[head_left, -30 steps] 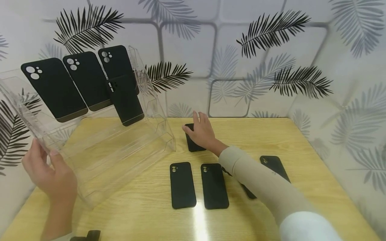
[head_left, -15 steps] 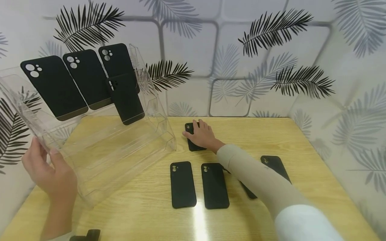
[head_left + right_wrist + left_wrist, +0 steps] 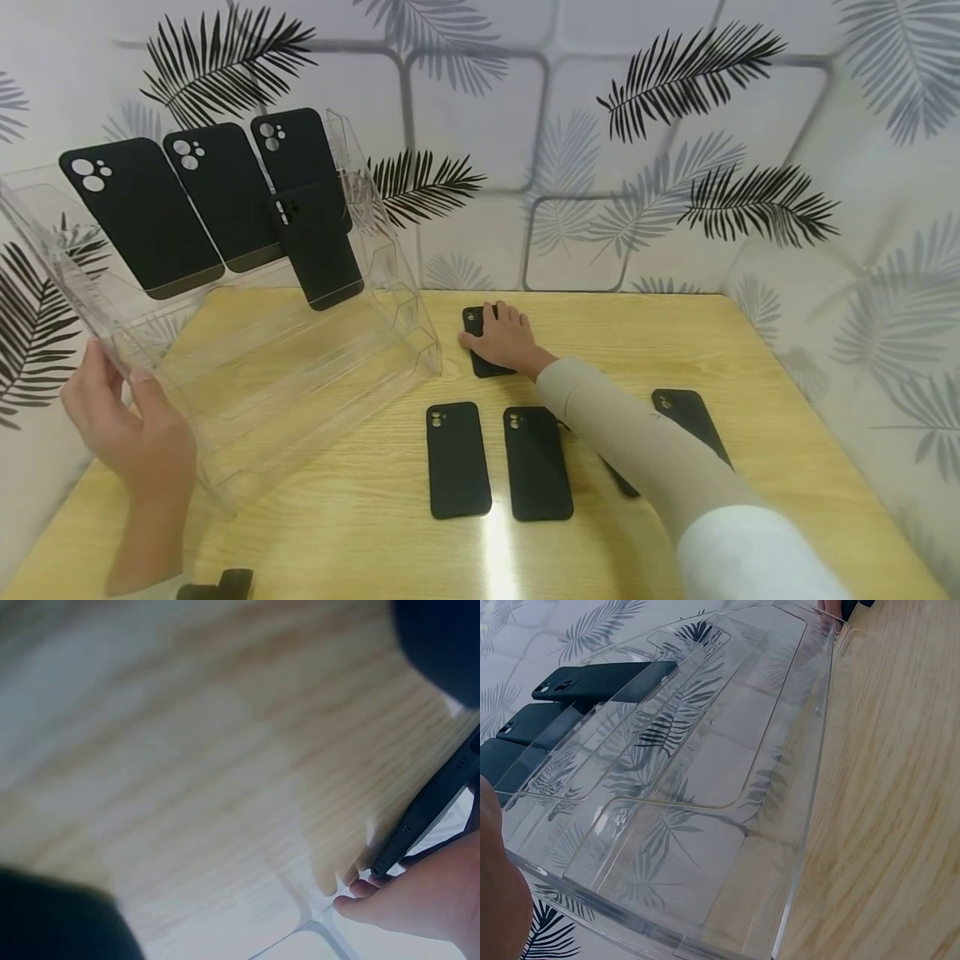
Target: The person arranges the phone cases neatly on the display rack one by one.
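My left hand (image 3: 135,417) grips the left side of a clear acrylic display stand (image 3: 407,308), which is tiered and tilted. Several black phone cases stand in its upper slots, among them a large case (image 3: 146,221) on the left and a front case (image 3: 318,250) one tier lower. At the back of the table, my right hand (image 3: 504,337) grips another black phone case (image 3: 487,365), thumb at its left edge and fingers over its upper part. The right wrist view shows this phone case (image 3: 427,806) edge-on, with fingertips (image 3: 361,888) at its end; the palm covers the rest.
On the wooden table (image 3: 360,533) lie a phone case (image 3: 459,460) and a second phone case (image 3: 538,467) side by side. The right sleeve (image 3: 630,433) partly covers a third case (image 3: 693,421) and others near it. A patterned wall (image 3: 577,242) rises behind.
My right hand has lowered from just above the back phone case onto it, its raised fingers coming down. The left hand and stand have hardly moved; the view has shifted slightly.
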Available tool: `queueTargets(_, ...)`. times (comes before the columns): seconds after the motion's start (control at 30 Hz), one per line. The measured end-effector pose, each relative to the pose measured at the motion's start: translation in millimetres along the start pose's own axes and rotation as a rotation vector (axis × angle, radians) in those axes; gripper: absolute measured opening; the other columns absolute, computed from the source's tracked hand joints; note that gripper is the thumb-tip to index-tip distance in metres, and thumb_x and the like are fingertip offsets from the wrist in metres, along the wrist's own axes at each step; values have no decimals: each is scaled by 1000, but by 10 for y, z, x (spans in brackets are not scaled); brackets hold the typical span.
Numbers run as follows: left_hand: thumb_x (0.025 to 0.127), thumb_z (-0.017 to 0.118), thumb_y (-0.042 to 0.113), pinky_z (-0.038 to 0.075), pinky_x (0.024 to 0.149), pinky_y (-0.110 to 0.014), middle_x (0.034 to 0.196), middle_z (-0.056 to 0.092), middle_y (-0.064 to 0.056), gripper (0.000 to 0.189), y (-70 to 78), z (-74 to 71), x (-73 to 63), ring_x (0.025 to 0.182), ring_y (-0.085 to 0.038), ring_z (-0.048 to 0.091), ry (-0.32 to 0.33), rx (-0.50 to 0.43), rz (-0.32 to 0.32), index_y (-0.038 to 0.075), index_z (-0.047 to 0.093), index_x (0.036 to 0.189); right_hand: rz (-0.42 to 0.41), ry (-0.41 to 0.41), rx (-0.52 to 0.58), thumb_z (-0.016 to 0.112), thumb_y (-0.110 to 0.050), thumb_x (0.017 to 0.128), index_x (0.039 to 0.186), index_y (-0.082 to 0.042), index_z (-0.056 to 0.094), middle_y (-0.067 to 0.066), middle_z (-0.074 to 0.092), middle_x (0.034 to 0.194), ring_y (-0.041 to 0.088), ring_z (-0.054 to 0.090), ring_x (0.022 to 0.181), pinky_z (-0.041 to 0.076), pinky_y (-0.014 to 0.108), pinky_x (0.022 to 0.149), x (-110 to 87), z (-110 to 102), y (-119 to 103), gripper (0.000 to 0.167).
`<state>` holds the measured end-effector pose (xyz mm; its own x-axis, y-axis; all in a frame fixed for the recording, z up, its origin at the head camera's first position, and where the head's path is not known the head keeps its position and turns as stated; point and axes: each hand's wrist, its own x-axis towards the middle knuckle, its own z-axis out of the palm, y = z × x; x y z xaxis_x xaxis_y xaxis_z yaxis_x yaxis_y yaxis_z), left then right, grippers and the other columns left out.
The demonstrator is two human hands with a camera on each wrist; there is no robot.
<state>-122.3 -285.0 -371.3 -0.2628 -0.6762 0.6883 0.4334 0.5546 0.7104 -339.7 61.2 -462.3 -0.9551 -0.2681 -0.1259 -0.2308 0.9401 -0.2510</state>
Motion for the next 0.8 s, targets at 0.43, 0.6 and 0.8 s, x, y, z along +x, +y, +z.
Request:
queueTargets(0.43, 93, 48, -3, 50, 107, -31, 115, 50, 10, 45, 51, 13, 9, 116, -14, 50, 5, -14, 11, 3, 61, 136, -25, 72, -88, 45, -53, 101, 157, 3, 24, 22, 29, 157, 40, 32, 143, 34, 50, 118, -5, -57, -94, 81)
queueTargets(0.6, 93, 49, -2, 50, 106, -30, 116, 50, 9, 44, 23, 17, 13, 117, -15, 51, 17, -11, 9, 3, 61, 136, -38, 124, -68, 49, -49, 102, 157, 3, 23, 23, 23, 160, 41, 29, 144, 36, 47, 118, -37, -117, -118, 80)
queueTargets(0.8, 94, 49, -3, 50, 107, -31, 117, 50, 10, 45, -9, 11, 10, 118, -15, 52, 17, -2, 8, 3, 61, 136, -63, 223, 45, 58, -45, 99, 156, 2, 26, 22, 24, 158, 41, 31, 140, 43, 47, 112, -117, -189, -124, 80)
